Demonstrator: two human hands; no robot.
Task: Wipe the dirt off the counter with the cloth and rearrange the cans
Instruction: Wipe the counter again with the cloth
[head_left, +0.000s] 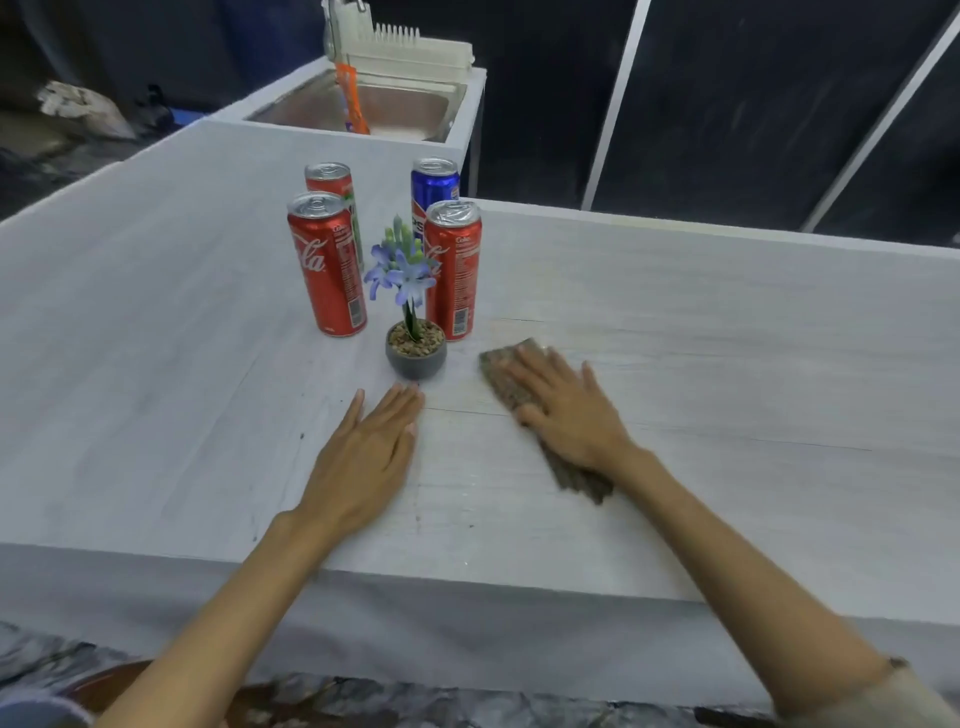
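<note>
My right hand (563, 410) presses flat on a brown-grey cloth (506, 387) lying on the pale counter (727, 364), to the right of the cans. My left hand (366, 457) rests flat on the counter with straight fingers, just in front of a small flower pot. Several cans stand upright in a cluster: a red cola can (327, 262) front left, another red can (454, 270) front right, a third red can (332, 182) behind on the left, and a blue can (434, 187) behind on the right. A few dark specks (301, 435) lie left of my left hand.
A grey pot with blue artificial flowers (415, 353) stands between the two front cans. A steel sink (363, 109) with a white dish rack (410, 52) and an orange packet (350, 98) lies at the back. The counter's front edge runs below my forearms.
</note>
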